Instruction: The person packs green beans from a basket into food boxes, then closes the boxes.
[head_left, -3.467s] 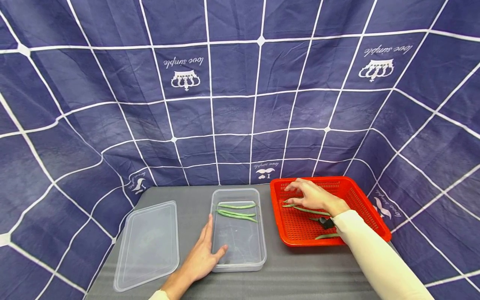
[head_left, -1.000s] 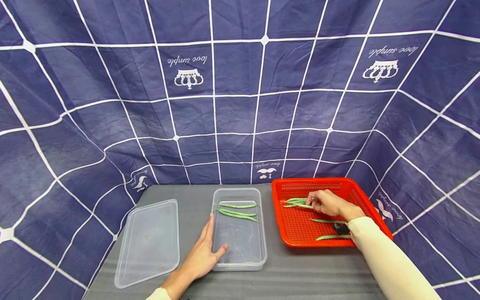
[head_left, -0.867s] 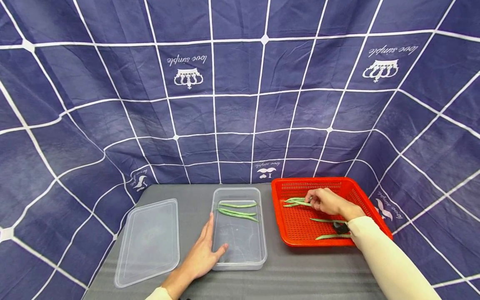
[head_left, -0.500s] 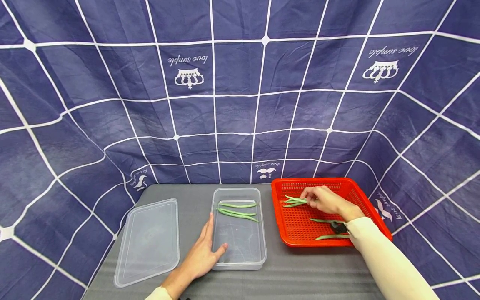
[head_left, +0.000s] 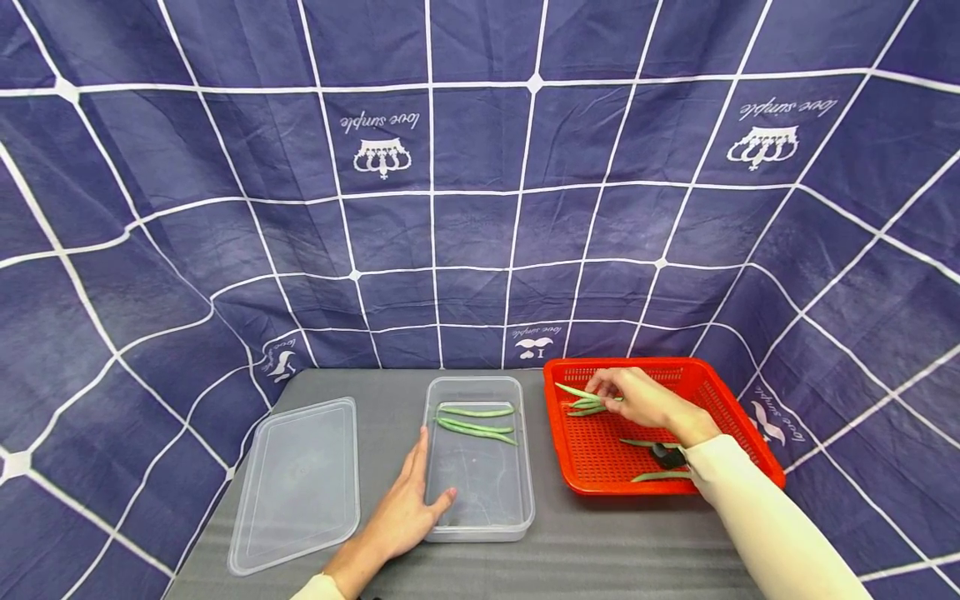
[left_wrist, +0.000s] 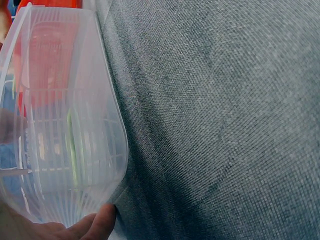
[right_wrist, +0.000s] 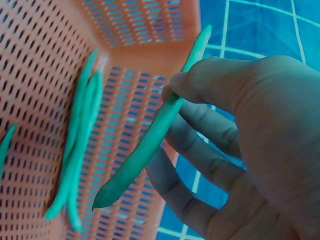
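Between thumb and fingertips my right hand [head_left: 637, 400] pinches one green bean [right_wrist: 142, 147], raised over the far left part of the red basket [head_left: 562, 467]. Below it, a few other green beans [right_wrist: 80, 145] lie together on the basket floor. My left hand [head_left: 401, 508] rests against the left side of a clear plastic container [head_left: 480, 532], fingers straight along the wall and thumb over the rim. Three green beans [head_left: 475, 429] lie in the far half of that container. In the left wrist view, the left fingertips [left_wrist: 104, 220] touch the container's outer wall.
A clear flat lid [head_left: 296, 492] lies on the grey cloth-covered table to the left of the container. More green beans [head_left: 660, 477] lie nearer the front of the basket, partly behind the right wrist. A blue checked curtain [head_left: 480, 225] encloses the back and sides.
My right hand, fingers spread over the basket at first, has pinched a green bean, then moved up and to the left, lifting it off the others. My left hand stays where it was.
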